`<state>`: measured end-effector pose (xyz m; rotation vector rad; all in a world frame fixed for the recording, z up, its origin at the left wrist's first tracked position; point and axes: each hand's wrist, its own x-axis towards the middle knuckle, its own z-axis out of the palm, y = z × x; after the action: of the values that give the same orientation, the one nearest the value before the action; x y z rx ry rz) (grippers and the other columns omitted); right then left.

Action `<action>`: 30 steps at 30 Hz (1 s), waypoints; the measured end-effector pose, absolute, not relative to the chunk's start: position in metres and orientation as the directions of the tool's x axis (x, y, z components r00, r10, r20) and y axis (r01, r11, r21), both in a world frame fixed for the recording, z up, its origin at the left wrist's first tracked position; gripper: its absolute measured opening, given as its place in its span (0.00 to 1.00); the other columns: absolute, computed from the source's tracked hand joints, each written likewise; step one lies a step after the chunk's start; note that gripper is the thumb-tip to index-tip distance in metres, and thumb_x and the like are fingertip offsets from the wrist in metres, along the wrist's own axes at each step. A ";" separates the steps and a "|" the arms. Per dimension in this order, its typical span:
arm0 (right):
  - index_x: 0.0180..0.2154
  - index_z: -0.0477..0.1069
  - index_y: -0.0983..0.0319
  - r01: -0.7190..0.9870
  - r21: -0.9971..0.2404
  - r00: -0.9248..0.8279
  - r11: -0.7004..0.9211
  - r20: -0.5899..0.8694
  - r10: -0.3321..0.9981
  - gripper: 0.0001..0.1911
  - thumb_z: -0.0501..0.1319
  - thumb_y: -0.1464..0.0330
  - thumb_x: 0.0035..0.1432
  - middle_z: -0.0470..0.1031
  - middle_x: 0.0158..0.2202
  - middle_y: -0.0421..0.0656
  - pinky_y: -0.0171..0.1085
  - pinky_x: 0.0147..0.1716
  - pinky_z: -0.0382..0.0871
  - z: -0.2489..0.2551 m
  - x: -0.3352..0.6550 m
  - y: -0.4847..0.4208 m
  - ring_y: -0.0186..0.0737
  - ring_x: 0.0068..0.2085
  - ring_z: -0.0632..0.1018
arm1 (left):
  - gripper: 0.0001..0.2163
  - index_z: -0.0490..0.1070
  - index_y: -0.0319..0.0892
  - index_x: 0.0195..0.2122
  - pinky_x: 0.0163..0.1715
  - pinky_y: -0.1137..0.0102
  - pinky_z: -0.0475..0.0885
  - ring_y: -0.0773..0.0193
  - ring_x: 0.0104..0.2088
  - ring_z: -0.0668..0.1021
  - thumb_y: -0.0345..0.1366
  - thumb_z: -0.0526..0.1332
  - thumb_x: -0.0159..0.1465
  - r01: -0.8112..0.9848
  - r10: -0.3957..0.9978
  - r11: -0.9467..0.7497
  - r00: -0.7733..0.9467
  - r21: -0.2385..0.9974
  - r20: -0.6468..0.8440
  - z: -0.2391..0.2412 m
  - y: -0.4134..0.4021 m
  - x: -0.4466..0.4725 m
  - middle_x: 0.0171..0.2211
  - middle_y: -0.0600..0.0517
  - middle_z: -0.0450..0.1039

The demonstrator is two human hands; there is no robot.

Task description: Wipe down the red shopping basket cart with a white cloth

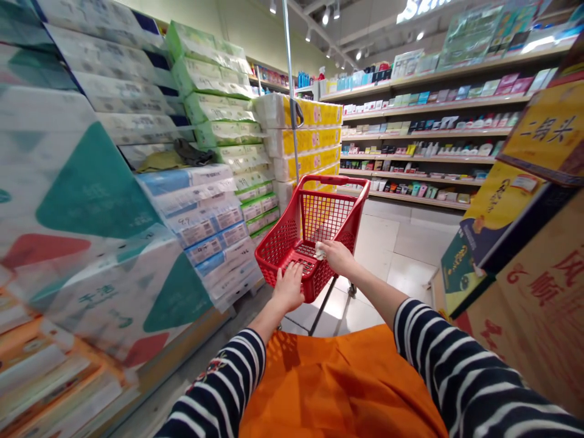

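- Red plastic, lattice-walled and flared: we count one shopping cart [279, 242], centre, just beyond the lap.
- Two hands counted. The left hand [289, 289] lies over the cart's near rim, fingers extended, slightly spread and released.
- The right hand [337, 257], fingers curled, pinches one crumpled white piece [320, 250] at the cart's right side; we cannot tell whether it is cloth or paper.
- Two striped knit sleeves [219, 380]; one smooth orange garment [337, 383].
- Left: stacked film-wrapped packs [205, 222], glossy, block-shaped.
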<state>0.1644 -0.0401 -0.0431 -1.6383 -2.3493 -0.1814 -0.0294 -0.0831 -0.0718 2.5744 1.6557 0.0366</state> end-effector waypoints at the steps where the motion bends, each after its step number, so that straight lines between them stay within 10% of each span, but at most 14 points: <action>1: 0.50 0.69 0.61 0.941 -0.054 -0.303 0.333 0.295 0.906 0.17 0.51 0.75 0.60 0.73 0.45 0.46 0.36 0.48 0.60 -0.044 0.168 -0.040 0.40 0.47 0.71 | 0.38 0.45 0.35 0.64 0.63 0.51 0.45 0.56 0.66 0.46 0.32 0.55 0.52 0.910 0.912 -0.407 0.409 0.076 -0.024 -0.073 -0.082 -0.033 0.67 0.44 0.44; 30: 0.52 0.67 0.63 0.980 -0.111 -0.105 0.164 0.410 0.906 0.19 0.49 0.74 0.61 0.67 0.56 0.52 0.45 0.56 0.57 -0.082 0.160 -0.107 0.48 0.56 0.65 | 0.32 0.50 0.40 0.64 0.62 0.49 0.44 0.56 0.65 0.53 0.29 0.52 0.56 0.880 0.877 -0.475 0.476 -0.030 0.072 -0.074 -0.079 -0.007 0.65 0.45 0.51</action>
<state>0.1600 -0.1071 -0.0824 -1.7917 -2.0657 -0.2647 -0.0073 -0.0795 -0.0741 2.7518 1.6394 0.0746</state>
